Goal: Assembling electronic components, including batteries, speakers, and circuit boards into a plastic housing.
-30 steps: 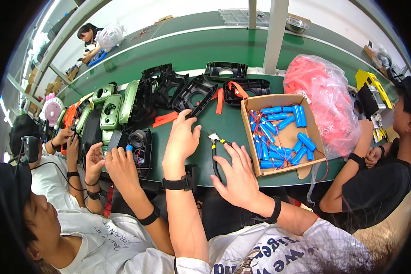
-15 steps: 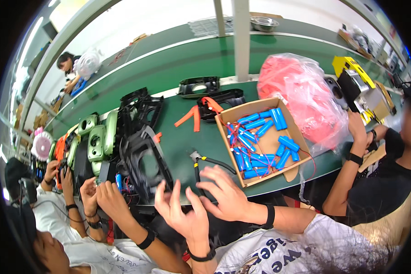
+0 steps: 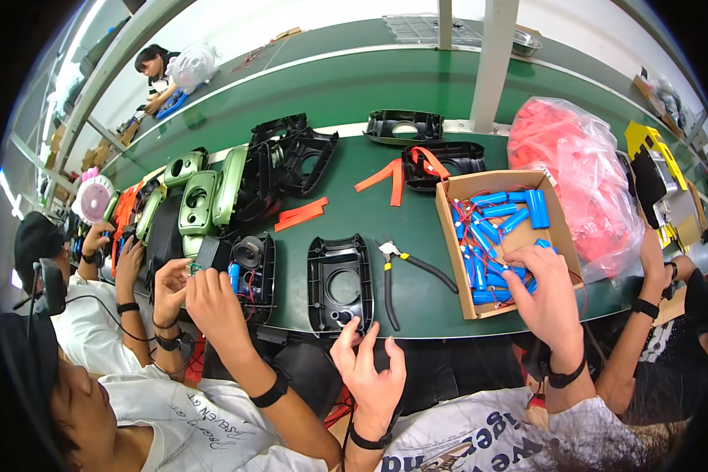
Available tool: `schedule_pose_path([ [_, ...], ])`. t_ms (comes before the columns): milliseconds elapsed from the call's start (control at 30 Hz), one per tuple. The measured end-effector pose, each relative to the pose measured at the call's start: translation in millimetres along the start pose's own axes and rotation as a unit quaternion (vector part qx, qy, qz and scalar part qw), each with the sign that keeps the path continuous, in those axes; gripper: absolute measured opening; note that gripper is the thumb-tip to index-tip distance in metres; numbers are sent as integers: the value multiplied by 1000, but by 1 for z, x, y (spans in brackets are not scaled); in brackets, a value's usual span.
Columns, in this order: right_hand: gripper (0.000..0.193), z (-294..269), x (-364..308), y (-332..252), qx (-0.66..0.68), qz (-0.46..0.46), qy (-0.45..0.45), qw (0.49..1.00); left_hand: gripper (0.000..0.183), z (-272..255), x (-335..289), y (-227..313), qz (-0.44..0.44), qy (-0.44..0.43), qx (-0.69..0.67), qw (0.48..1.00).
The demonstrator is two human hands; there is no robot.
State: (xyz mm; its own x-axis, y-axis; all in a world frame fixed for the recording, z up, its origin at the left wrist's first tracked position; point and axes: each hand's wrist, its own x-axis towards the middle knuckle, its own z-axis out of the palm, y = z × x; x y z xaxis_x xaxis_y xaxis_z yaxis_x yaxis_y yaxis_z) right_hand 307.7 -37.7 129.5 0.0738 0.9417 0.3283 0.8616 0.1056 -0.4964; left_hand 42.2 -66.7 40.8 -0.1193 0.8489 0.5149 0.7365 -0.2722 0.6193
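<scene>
Two hands split the work: left hand steadied the black housing, fingers spread; right hand dug among blue batteries, grip hidden

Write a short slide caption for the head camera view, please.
Left hand steadies a black plastic shell while right hand reaches into a cardboard box of blue batteries.

One pair of pliers; one cardboard box; two hands.
</scene>
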Motion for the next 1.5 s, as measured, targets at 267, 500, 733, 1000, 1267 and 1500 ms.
schedule_pose_path([
  [267,29,-16,24,7,-24,18,-161,987,26,3,0,2,11,-15,-54,998],
  [500,30,-4,41,11,-16,73,-231,970,27,2,-1,-5,12,-5,-113,993],
  [733,27,5,37,25,31,74,-214,974,30,-1,-7,-10,11,-10,-115,993],
  [1000,34,-10,38,53,311,124,-146,931,36,3,-11,-5,17,-4,-118,993],
  [1267,33,-13,37,79,193,25,13,981,48,18,-10,-4,6,88,-55,995],
  [1500,33,-15,38,72,127,20,118,985,52,28,-5,-14,7,152,-39,988],
])
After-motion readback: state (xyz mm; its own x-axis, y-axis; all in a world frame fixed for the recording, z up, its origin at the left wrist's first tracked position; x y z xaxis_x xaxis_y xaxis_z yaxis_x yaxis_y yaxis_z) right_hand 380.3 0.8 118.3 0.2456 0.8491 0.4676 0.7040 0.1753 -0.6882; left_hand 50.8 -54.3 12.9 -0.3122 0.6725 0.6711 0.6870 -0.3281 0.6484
